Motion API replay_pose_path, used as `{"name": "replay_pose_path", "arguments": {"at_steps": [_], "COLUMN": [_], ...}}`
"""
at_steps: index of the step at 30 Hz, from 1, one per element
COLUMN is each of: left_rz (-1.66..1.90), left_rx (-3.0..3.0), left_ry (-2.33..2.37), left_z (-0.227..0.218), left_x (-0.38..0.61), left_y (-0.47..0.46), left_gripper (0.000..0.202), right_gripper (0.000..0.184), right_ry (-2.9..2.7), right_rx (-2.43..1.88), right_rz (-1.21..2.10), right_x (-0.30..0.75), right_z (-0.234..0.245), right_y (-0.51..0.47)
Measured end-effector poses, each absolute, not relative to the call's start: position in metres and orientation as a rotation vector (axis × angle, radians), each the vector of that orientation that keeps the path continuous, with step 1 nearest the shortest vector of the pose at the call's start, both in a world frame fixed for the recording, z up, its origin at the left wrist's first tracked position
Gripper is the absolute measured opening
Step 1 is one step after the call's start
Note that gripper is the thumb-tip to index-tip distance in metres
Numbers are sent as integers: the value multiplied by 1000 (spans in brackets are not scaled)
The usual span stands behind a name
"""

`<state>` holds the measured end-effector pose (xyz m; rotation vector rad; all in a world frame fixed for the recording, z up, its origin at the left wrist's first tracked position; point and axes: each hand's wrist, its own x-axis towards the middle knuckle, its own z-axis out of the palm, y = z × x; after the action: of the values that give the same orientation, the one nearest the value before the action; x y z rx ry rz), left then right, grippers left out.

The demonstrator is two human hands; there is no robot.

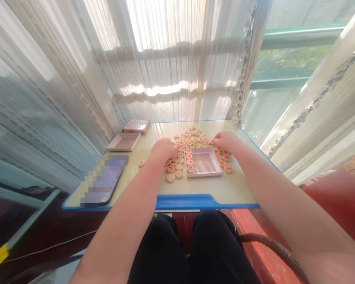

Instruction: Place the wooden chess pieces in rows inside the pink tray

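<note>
Many round wooden xiangqi pieces [189,142] with red or black characters lie spread over the small table. Among them sits a shallow open box [204,162], with several red-marked pieces [190,162] in a column along its left side. My left hand [165,149] is curled at the left edge of the spread pieces; its fingertips are mostly hidden, so what they hold is unclear. At the right edge, my right hand [225,141] has thumb and fingers pinched on a xiangqi piece [212,142]. More red-marked pieces [221,163] lie below that hand.
A shallow tray-like lid [123,142] and a flat box with a clear top [136,126] stand at the table's back left. A phone [106,183], partly pixelated, lies front left. Blue trim edges the table [185,201]. Sheer curtains [177,71] hang behind it.
</note>
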<state>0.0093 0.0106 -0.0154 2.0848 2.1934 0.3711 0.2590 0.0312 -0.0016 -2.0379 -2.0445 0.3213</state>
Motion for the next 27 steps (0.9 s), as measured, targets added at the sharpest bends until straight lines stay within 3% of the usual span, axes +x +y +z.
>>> {"name": "replay_pose_path", "arguments": {"at_steps": [6, 10, 20, 27], "left_rz": [432, 484, 500, 493], "left_rx": [2125, 2153, 2172, 2178], "left_ry": [2184, 2172, 2150, 2170], "left_z": [-18, -17, -14, -18], "left_x": [6, 7, 10, 8], "left_y": [14, 15, 13, 16], "left_gripper": [36, 38, 35, 34], "right_gripper": [36, 41, 26, 28], "right_ry": [-2044, -2139, -2204, -2139], "right_rx": [-2102, -2228, -2199, -2169], "right_rz": [326, 126, -47, -23], "right_x": [258, 261, 259, 257], "right_z": [0, -3, 5, -6], "right_y": [32, 38, 27, 33]}}
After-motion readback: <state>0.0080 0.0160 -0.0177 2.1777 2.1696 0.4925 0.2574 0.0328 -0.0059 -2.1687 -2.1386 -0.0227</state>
